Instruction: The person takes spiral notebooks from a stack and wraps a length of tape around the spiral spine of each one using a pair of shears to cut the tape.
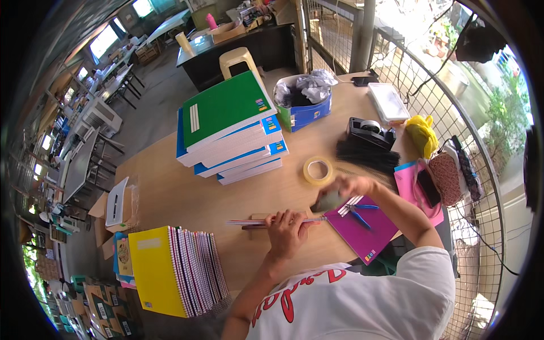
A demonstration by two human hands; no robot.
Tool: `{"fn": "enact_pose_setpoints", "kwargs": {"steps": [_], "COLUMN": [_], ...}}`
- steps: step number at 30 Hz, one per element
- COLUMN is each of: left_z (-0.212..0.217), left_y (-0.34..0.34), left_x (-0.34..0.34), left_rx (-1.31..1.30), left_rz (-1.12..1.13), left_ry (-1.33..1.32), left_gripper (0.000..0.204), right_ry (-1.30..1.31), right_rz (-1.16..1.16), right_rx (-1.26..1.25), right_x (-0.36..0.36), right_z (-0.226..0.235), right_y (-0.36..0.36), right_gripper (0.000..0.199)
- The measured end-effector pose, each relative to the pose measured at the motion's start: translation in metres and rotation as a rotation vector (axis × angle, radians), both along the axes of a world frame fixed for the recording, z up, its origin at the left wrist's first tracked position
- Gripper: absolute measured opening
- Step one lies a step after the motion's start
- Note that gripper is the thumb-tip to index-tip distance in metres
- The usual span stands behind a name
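My left hand (286, 228) presses down on a thin notebook (252, 221) that stands on edge on the wooden table (187, 198). Close to the notebook's right end, my right hand (347, 190) grips a small grey-green object (327, 200). A purple notebook (365, 224) lies just right of it, with blue-handled pliers (358, 215) and white spiral wire on top. A roll of clear tape (318, 170) rests on the table beyond my right hand.
A stack of blue and green notebooks (232, 127) sits at the table's middle. Spiral-bound notebooks with a yellow cover (170, 272) lie near left. A blue bin (305, 102), black tape dispenser (369, 131), black spiral bindings (367, 156) and a wire fence (453, 113) stand to the right.
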State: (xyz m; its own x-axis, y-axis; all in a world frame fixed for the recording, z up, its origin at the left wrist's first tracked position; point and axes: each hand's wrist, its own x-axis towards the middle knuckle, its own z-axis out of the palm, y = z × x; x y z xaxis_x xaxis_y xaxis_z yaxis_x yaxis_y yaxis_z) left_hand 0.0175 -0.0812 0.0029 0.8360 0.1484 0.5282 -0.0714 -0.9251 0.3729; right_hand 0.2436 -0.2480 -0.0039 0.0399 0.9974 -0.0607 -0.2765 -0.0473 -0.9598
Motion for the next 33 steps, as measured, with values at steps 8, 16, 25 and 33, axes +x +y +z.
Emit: {"fn": "enact_pose_setpoints", "kwargs": {"steps": [8,16,25,33], "left_z": [-0.002,-0.002,-0.007,-0.008], "left_y": [0.004,0.009,0.007,0.038], "left_x": [0.004,0.003,0.001,-0.025], "left_rx": [0.076,-0.044,-0.027,0.145], "left_rz": [-0.030,-0.061,-0.081,0.230], "left_ry": [0.012,-0.021,-0.062,-0.198], "left_gripper": [0.022,0.057,0.074,0.076], "right_ry": [-0.694,-0.099,-0.796,-0.856], "right_rz": [0.119,0.061,0.109,0.057], "right_rx": [-0.067,-0.029,-0.056,-0.040], "right_x": [-0.011,-0.008,-0.026,-0.018], "right_z": [0.011,0.003,0.031,0.019], "right_y": [-0.006,-0.007,0.023,0.031], "right_gripper": [0.058,0.060,0.059,0.051]}}
